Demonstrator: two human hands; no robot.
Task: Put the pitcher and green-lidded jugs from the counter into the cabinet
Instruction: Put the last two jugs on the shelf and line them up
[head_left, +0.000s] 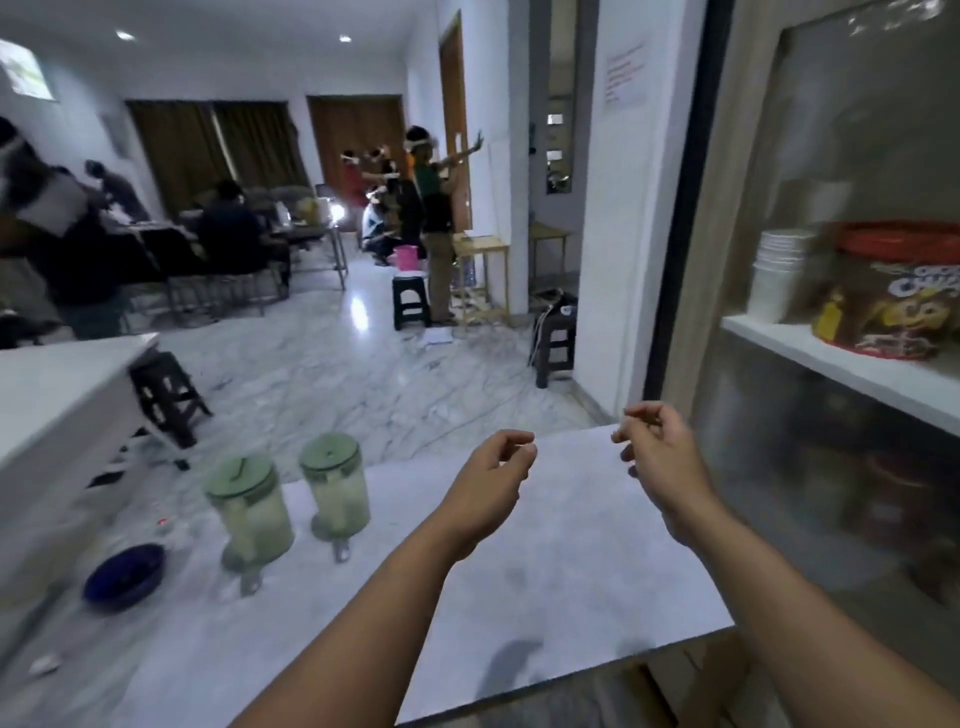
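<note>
Now both bare hands float over the pale marble counter (519, 597), empty. The left hand (493, 480) curls loosely, fingertips drawn toward the thumb and gripping nothing; the right hand (660, 457) does the same nearer the cabinet (831, 467), fingers bunched on air. Two green-lidded jugs (249, 512) stand upright side by side at the counter's left, well apart from the hands: translucent cylinders with round matte green lids, blurred, contents unreadable. Beside them sits a glossy dark-blue bowl (124, 569). Through the cabinet's glass front, a white shelf (852, 364) carries stacked white cups (779, 273) and a red-lidded tub (893, 291), cut off at the frame. Lower shelves are murky behind reflections.
</note>
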